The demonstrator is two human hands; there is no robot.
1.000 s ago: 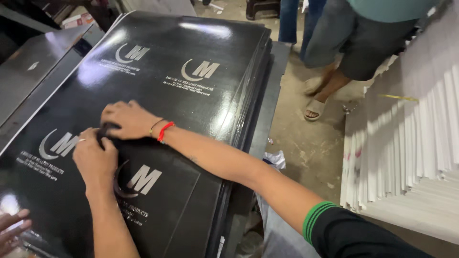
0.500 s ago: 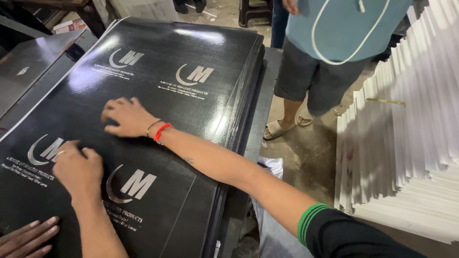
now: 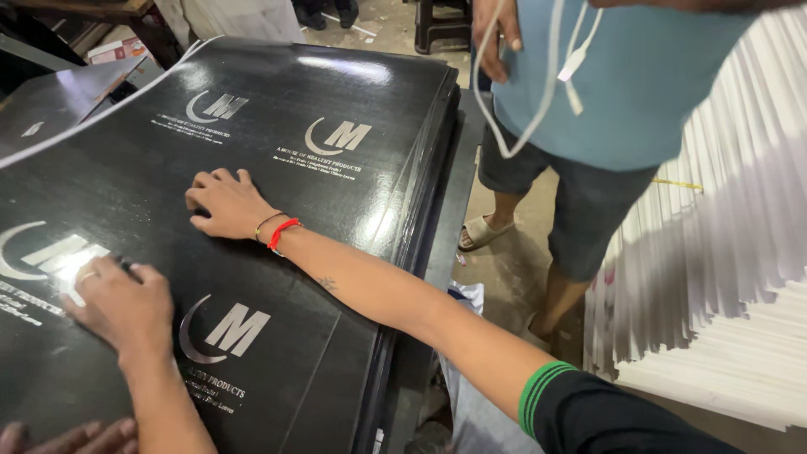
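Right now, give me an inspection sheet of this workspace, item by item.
Surface: stack of glossy black printed sheets, edges stepped at the right side.
Job's things: top black sheet with pale logos, lying flat.
Clutter: nothing seen on the sheets.
Grippers: left hand pressed flat on the sheet, ring on one finger; right hand spread flat, red band at the wrist.
Cables: white cord dangling from a standing person.
Surroundings: fanned white sheet stack at right; another person's fingers at the bottom left corner.
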